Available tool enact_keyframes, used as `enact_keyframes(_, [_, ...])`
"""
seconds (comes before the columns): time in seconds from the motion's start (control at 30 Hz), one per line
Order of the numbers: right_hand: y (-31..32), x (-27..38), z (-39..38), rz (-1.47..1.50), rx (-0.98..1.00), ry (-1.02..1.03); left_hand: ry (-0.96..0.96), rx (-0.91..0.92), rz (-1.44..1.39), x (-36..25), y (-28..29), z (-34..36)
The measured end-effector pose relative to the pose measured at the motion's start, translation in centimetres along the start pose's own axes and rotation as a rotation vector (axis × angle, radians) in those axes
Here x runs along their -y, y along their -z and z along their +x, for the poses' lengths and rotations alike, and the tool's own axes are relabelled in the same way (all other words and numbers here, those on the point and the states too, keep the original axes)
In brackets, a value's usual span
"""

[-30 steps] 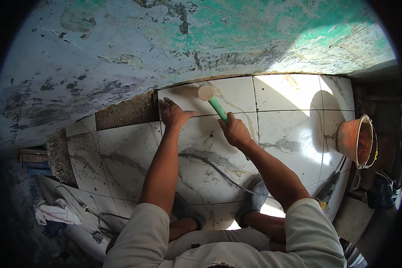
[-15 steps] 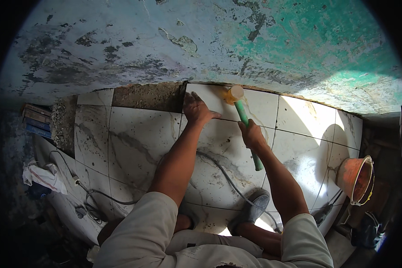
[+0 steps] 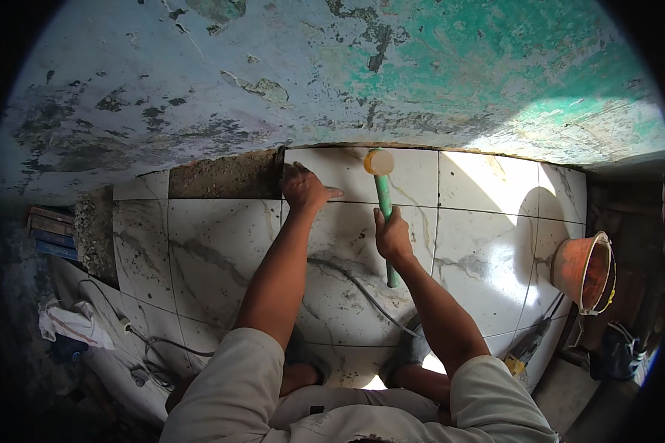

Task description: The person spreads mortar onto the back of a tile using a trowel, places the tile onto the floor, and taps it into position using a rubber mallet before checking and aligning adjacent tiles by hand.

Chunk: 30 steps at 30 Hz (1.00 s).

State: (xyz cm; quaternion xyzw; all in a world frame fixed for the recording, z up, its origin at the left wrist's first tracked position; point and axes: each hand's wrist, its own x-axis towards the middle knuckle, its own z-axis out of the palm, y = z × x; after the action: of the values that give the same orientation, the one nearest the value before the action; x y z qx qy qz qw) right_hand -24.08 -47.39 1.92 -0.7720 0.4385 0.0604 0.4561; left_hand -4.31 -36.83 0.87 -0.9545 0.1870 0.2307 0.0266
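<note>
My left hand (image 3: pixel 301 188) rests on the left end of a white marbled tile (image 3: pixel 332 164) by the wall, its thumb out to the right and its fingers at the tile's edge. In my right hand (image 3: pixel 393 235) is a mallet (image 3: pixel 383 193), gripped around its green handle. The mallet's pale yellow head lies over that same tile; whether it touches the surface I cannot tell. Left of the tile is a strip of bare, rough bed (image 3: pixel 225 175) along the wall.
An orange bucket (image 3: pixel 569 269) stands at the right. A grey cable (image 3: pixel 355 280) crosses the tiles near my feet; a yellow-and-black tool (image 3: pixel 521 358) lies lower right. Boxes (image 3: pixel 54 231) and a white sack (image 3: pixel 74 325) are at the left. A peeling wall (image 3: pixel 310 81) bounds the far side.
My view has shifted, so the floor appears further left and lower. The mallet's handle has swung more upright, its head slightly further right along the tile. My left hand keeps its place.
</note>
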Motion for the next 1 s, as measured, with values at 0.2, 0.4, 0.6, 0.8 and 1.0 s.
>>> enact_keyframes(0.2, [-0.2, -1.5, 0.7, -0.085, 0.037, 0.029, 0.025, 0.003, -0.026, 0.0, 0.6, -0.5])
enact_keyframes(0.4, [5.7, 0.6, 0.9, -0.277, 0.191, 0.427, 0.028, -0.046, -0.145, 0.9, -1.5, 0.0])
enact_keyframes(0.6, [12.5, -0.9, 0.6, -0.605, 0.285, 0.529, -0.008, -0.450, -0.338, -0.4, -9.2, -5.4])
enact_keyframes(0.8, [8.8, 0.2, 6.8, -0.453, 0.403, 0.710, 0.328, -0.599, -0.570, -5.7, -11.5, -6.3])
enact_keyframes(1.0, [7.7, 1.2, 11.6, -0.661, 0.466, 0.519, 0.373, -0.542, -0.553, -5.7, -11.1, -6.1])
